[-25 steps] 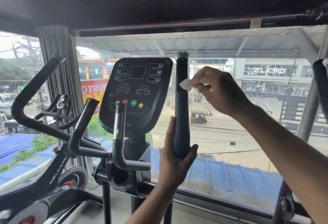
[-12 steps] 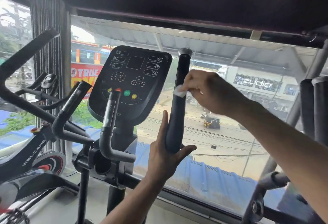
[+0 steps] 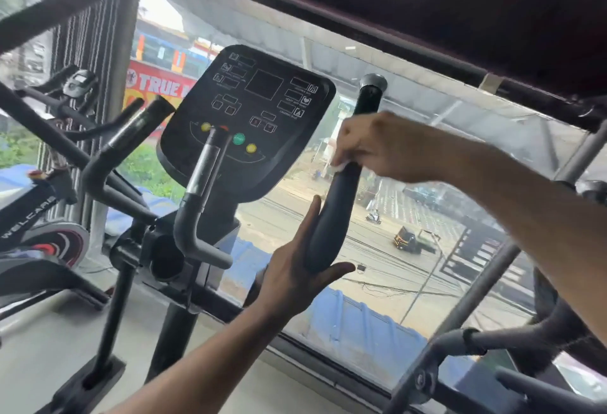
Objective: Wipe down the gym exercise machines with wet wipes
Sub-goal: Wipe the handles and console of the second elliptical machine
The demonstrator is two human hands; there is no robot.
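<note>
An elliptical machine stands before me with a black console [image 3: 249, 118] and a tall black handlebar [image 3: 335, 213] to its right. My left hand [image 3: 295, 269] holds the handlebar's lower end, fingers loosely wrapped behind it and thumb out to the right. My right hand [image 3: 377, 147] is curled around the bar about halfway up, pressing a white wet wipe [image 3: 338, 166] against it. Only a small white edge of the wipe shows under the fingers. The bar's silver cap [image 3: 373, 82] sticks up above my right hand.
A shorter grey grip [image 3: 197, 216] rises in front of the console. A spin bike [image 3: 42, 210] stands at the left. More black bars [image 3: 486, 341] cross the lower right. A large window [image 3: 410, 216] onto a street runs behind everything.
My right hand has slid down the handlebar with the wipe, from near the top to about the middle. The view tilted and shifted. My left hand kept its hold on the bar's base.
</note>
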